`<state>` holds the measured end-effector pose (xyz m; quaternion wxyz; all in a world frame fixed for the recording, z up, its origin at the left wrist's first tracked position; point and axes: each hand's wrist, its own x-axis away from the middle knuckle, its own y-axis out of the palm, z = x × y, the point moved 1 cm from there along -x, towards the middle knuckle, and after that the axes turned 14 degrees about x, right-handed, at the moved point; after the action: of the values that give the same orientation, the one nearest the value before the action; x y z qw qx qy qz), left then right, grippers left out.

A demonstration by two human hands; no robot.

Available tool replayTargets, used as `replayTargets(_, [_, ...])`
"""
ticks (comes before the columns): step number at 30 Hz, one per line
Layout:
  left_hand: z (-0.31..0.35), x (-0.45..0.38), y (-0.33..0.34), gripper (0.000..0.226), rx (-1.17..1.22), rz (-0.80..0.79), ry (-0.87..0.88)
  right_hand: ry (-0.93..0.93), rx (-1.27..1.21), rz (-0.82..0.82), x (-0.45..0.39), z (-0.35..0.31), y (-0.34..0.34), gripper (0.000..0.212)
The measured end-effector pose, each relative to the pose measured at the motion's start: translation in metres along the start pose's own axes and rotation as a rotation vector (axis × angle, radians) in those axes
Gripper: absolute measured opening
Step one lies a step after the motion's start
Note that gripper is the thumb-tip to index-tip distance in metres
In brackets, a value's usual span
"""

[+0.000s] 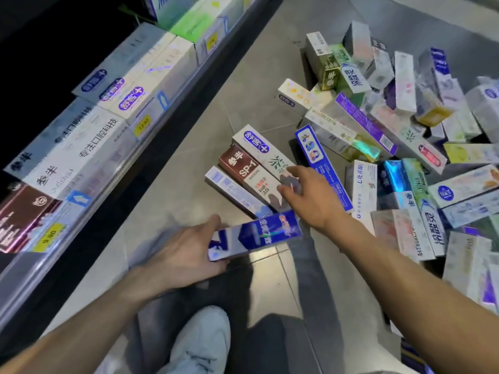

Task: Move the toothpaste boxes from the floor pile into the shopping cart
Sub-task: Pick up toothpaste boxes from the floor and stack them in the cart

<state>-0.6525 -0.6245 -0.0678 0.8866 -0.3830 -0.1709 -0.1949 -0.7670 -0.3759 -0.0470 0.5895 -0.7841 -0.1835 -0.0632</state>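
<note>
Held box: a blurred blue-and-white cardboard toothpaste box (255, 234) is lying in the left hand (186, 255), whose grip is curling round its near end.
Right hand (310, 197): fingers are spreading loosely onto a white-and-brown "SP-1" box (249, 172) on the grey tiled floor (172, 184), grasping nothing.
Pile (405, 147): running off the right edge.
Cart: out of view.

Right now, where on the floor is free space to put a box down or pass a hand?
Bare tile lies between the shelf and the floor pile, and near the left hand holding the blue box. Right of the right hand, boxes overlap densely.
</note>
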Motion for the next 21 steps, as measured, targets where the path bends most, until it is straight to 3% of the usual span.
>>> replayTargets(3, [-0.011,0.01,-0.015,0.05,0.247,0.138,-0.099,0.077,-0.192,0.004,-0.01,-0.008,0.006,0.051])
replayTargets(7, [-0.017,0.01,-0.023,0.05,0.633,0.404,-0.193,0.025,0.164,0.016,-0.01,-0.011,0.02,0.061])
replayTargets(10, [-0.01,0.005,-0.024,0.047,0.781,0.526,-0.208,0.036,0.385,-0.026,-0.004,-0.019,0.026,0.068])
replayTargets(13, [-0.004,-0.002,-0.022,0.045,0.825,0.576,-0.241,0.087,0.456,-0.036,0.001,-0.027,0.03,0.071])
replayTargets(21, [-0.008,-0.017,-0.009,0.044,0.874,0.558,-0.291,0.291,0.243,-0.126,0.003,-0.037,0.029,0.081])
